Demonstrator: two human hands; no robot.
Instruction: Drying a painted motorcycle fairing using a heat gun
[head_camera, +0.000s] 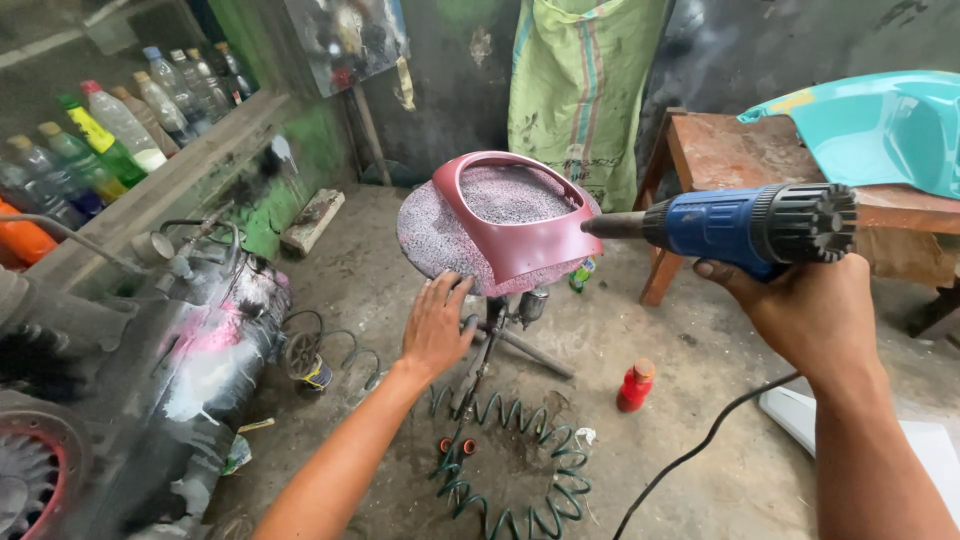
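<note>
Aiming one heat gun (750, 225) — right hand (810, 315), one red panel (515, 235), left hand (437, 325) near

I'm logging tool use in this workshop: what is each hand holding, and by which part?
The right hand holds a blue heat gun by its grip, under the body. The left hand holds nothing; it is spread open by the edge of the round stand top.

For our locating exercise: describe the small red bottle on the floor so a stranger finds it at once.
Start at the round speckled stand carrying the dark red plastic panel. Below it, right of the coiled green hose, stands a small red plastic bottle. Its orange cap and upright pose on bare concrete set it apart.
</note>
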